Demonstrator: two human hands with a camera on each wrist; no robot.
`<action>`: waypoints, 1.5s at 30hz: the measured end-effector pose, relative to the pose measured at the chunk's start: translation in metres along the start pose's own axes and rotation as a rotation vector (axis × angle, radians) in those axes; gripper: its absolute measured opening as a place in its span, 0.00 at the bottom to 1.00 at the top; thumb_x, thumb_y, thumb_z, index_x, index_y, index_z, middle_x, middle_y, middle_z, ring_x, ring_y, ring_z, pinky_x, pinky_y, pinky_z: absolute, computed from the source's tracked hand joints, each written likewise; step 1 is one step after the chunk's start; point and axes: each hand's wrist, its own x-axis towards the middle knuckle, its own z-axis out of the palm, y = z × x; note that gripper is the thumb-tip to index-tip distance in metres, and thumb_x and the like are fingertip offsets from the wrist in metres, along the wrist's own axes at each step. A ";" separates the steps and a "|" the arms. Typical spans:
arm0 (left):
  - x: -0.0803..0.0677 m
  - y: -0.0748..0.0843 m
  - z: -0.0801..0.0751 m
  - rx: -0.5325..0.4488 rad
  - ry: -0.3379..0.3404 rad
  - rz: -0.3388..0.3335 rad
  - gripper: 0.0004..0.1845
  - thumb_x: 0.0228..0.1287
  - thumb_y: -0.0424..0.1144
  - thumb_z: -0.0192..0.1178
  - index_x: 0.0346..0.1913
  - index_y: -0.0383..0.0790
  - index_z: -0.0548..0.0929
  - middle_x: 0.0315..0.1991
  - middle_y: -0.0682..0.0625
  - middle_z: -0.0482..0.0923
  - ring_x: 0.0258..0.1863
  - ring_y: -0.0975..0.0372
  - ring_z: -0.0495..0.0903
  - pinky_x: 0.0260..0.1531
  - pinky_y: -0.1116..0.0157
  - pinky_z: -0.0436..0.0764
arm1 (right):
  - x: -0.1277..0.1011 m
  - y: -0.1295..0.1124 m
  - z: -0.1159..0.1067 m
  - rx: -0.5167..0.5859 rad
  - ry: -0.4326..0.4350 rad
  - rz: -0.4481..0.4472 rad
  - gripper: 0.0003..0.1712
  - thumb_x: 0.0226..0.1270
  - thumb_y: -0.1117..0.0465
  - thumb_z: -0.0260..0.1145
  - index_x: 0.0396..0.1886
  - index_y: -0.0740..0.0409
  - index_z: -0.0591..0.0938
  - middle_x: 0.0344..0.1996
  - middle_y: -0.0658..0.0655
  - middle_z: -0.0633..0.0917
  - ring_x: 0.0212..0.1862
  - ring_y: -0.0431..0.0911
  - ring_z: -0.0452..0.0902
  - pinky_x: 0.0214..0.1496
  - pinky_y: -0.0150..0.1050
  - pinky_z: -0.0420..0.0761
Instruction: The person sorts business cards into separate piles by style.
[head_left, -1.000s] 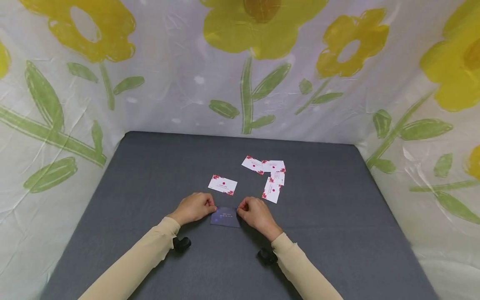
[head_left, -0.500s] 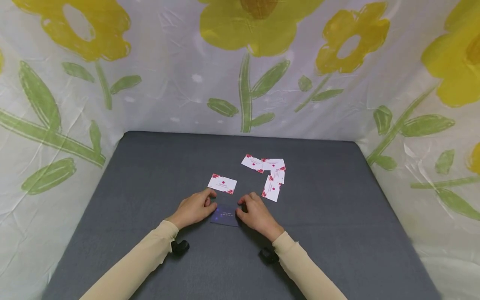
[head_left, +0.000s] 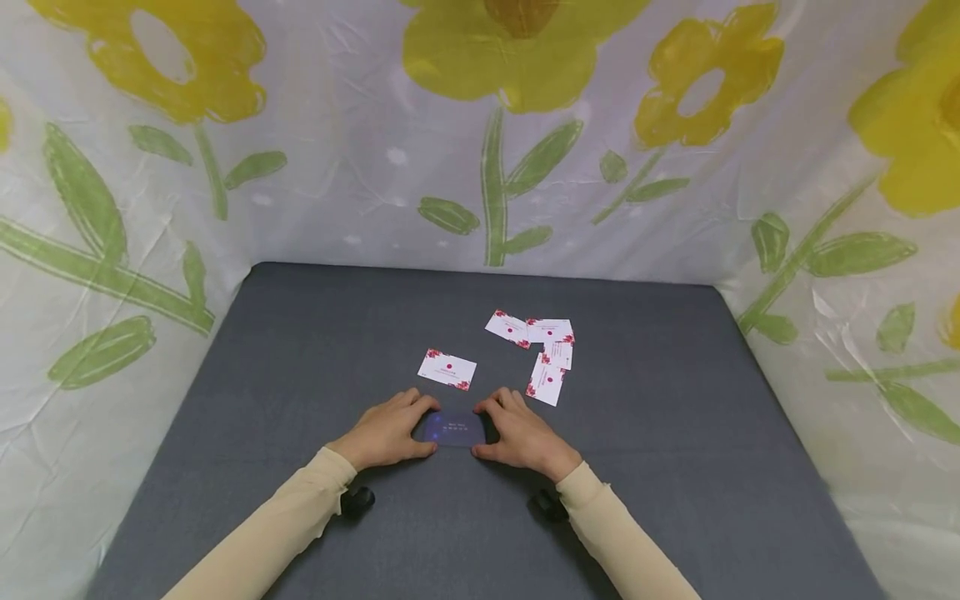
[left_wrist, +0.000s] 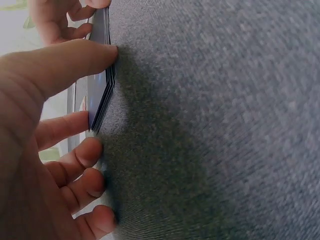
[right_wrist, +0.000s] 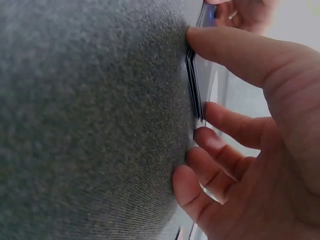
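A small stack of purple-blue cards (head_left: 455, 428) with pale print lies on the dark table between the two hands. My left hand (head_left: 387, 428) grips its left end, thumb at the near edge and index finger at the far corner. The right hand (head_left: 522, 435) holds the opposite end the same way. In the left wrist view the layered edges of the card stack (left_wrist: 104, 102) show a bend beside the thumb. The right wrist view shows similar layers in the stack (right_wrist: 194, 85), with the other fingers resting curled near the cloth.
A single white card (head_left: 447, 369) with red floral corners lies just beyond the stack. Farther right, several similar white cards (head_left: 545, 380) partly overlap in a bent row. A flower-printed curtain (head_left: 337, 167) surrounds the grey table (head_left: 337, 317) at the back and sides.
Both thumbs have moved from the far corners of the purple stack to its near edge, while the index fingers stay at the far side. The white cards have stayed put.
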 end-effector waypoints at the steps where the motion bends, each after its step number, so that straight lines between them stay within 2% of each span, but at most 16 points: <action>1: -0.001 0.000 0.001 -0.001 0.005 0.001 0.32 0.58 0.52 0.75 0.64 0.47 0.79 0.46 0.53 0.76 0.43 0.62 0.75 0.40 0.59 0.78 | 0.000 0.000 0.000 0.003 -0.006 -0.001 0.33 0.63 0.50 0.78 0.63 0.58 0.79 0.54 0.58 0.76 0.53 0.47 0.69 0.57 0.46 0.79; 5: -0.006 -0.003 0.005 -0.067 0.041 -0.021 0.34 0.58 0.53 0.75 0.64 0.43 0.77 0.48 0.51 0.77 0.47 0.60 0.77 0.44 0.58 0.79 | -0.001 0.003 -0.003 0.112 -0.015 0.020 0.40 0.61 0.48 0.78 0.68 0.61 0.74 0.56 0.59 0.76 0.56 0.48 0.70 0.62 0.48 0.77; 7: -0.010 -0.004 0.006 -0.108 0.069 -0.046 0.29 0.60 0.51 0.73 0.59 0.42 0.78 0.47 0.51 0.77 0.47 0.61 0.77 0.46 0.58 0.79 | -0.004 0.005 -0.005 0.162 0.001 0.036 0.39 0.61 0.49 0.77 0.66 0.64 0.74 0.55 0.59 0.77 0.56 0.49 0.70 0.63 0.49 0.75; 8: -0.013 -0.005 0.007 -0.122 0.087 -0.054 0.25 0.61 0.50 0.72 0.56 0.42 0.79 0.46 0.52 0.76 0.45 0.62 0.77 0.46 0.59 0.78 | -0.006 0.006 -0.006 0.174 0.017 0.049 0.35 0.62 0.51 0.77 0.63 0.64 0.75 0.53 0.59 0.77 0.54 0.48 0.70 0.61 0.48 0.75; 11: -0.020 -0.006 0.008 -0.117 0.133 -0.056 0.12 0.64 0.44 0.68 0.45 0.43 0.81 0.41 0.53 0.75 0.40 0.63 0.73 0.45 0.59 0.77 | -0.014 0.007 -0.007 0.106 0.082 0.046 0.16 0.66 0.58 0.72 0.48 0.63 0.82 0.44 0.57 0.79 0.48 0.47 0.71 0.56 0.46 0.75; 14: -0.025 -0.005 0.010 -0.066 0.161 -0.046 0.07 0.65 0.41 0.66 0.43 0.44 0.82 0.40 0.54 0.75 0.39 0.63 0.72 0.45 0.58 0.76 | -0.020 0.007 -0.003 0.013 0.123 0.027 0.04 0.68 0.62 0.69 0.38 0.57 0.86 0.39 0.54 0.79 0.43 0.45 0.69 0.50 0.44 0.75; 17: -0.026 -0.003 0.011 -0.040 0.169 -0.033 0.08 0.64 0.40 0.66 0.44 0.44 0.84 0.40 0.54 0.77 0.39 0.62 0.73 0.47 0.57 0.75 | -0.020 0.005 0.003 -0.012 0.142 0.006 0.03 0.68 0.61 0.68 0.39 0.54 0.87 0.41 0.53 0.80 0.42 0.44 0.67 0.50 0.43 0.74; 23: -0.024 -0.002 0.012 -0.034 0.167 -0.030 0.10 0.62 0.39 0.66 0.45 0.44 0.84 0.39 0.55 0.77 0.40 0.63 0.72 0.48 0.57 0.74 | -0.015 0.004 0.010 0.026 0.175 -0.020 0.03 0.66 0.62 0.69 0.38 0.53 0.87 0.42 0.53 0.81 0.41 0.43 0.65 0.50 0.43 0.72; 26: -0.023 -0.002 0.012 -0.044 0.152 -0.040 0.14 0.62 0.40 0.67 0.49 0.43 0.82 0.39 0.55 0.76 0.40 0.64 0.71 0.47 0.59 0.72 | -0.014 0.005 0.010 0.072 0.162 0.006 0.09 0.66 0.59 0.71 0.44 0.56 0.85 0.42 0.53 0.81 0.42 0.43 0.65 0.50 0.42 0.72; 30: -0.021 0.000 0.011 -0.049 0.144 -0.058 0.28 0.63 0.46 0.70 0.63 0.40 0.77 0.40 0.54 0.76 0.41 0.62 0.73 0.46 0.58 0.72 | -0.012 0.005 0.009 0.072 0.121 0.045 0.33 0.63 0.45 0.76 0.63 0.55 0.79 0.45 0.53 0.79 0.44 0.42 0.67 0.49 0.41 0.74; 32: -0.020 0.001 0.012 -0.019 0.150 -0.055 0.33 0.64 0.49 0.70 0.69 0.40 0.75 0.43 0.52 0.79 0.43 0.61 0.76 0.47 0.56 0.74 | -0.011 0.004 0.009 0.031 0.107 0.039 0.39 0.61 0.41 0.76 0.68 0.52 0.78 0.47 0.54 0.78 0.45 0.43 0.68 0.48 0.41 0.74; 35: -0.017 0.003 0.013 0.044 0.146 -0.045 0.34 0.64 0.52 0.70 0.70 0.42 0.76 0.46 0.50 0.80 0.43 0.59 0.77 0.47 0.55 0.76 | -0.010 0.003 0.010 -0.037 0.109 0.018 0.38 0.61 0.41 0.77 0.68 0.49 0.80 0.47 0.54 0.77 0.44 0.43 0.67 0.46 0.40 0.72; 38: -0.016 0.005 0.013 0.070 0.120 -0.044 0.35 0.63 0.53 0.70 0.70 0.43 0.76 0.47 0.48 0.80 0.44 0.57 0.78 0.48 0.53 0.77 | -0.010 0.003 0.009 -0.048 0.105 0.010 0.37 0.60 0.41 0.77 0.67 0.51 0.80 0.48 0.55 0.77 0.44 0.44 0.67 0.46 0.41 0.72; 41: -0.014 0.004 0.005 0.017 0.077 -0.064 0.37 0.64 0.54 0.69 0.73 0.43 0.73 0.49 0.47 0.80 0.47 0.57 0.80 0.47 0.52 0.80 | -0.007 0.004 0.003 0.022 0.072 0.039 0.42 0.62 0.40 0.76 0.70 0.53 0.76 0.49 0.55 0.79 0.47 0.44 0.71 0.48 0.41 0.75; 43: -0.009 0.001 -0.004 -0.014 0.063 -0.082 0.36 0.67 0.53 0.67 0.73 0.43 0.72 0.49 0.47 0.80 0.48 0.56 0.80 0.45 0.51 0.81 | 0.001 0.005 -0.005 0.072 0.060 0.087 0.40 0.65 0.39 0.73 0.71 0.54 0.75 0.50 0.55 0.81 0.49 0.45 0.75 0.49 0.43 0.78; 45: 0.002 -0.003 -0.016 -0.030 0.077 -0.099 0.32 0.71 0.51 0.64 0.73 0.44 0.73 0.49 0.47 0.80 0.49 0.55 0.80 0.42 0.51 0.81 | 0.013 0.005 -0.013 0.091 0.076 0.142 0.36 0.70 0.41 0.69 0.70 0.55 0.76 0.51 0.57 0.82 0.52 0.48 0.79 0.50 0.47 0.81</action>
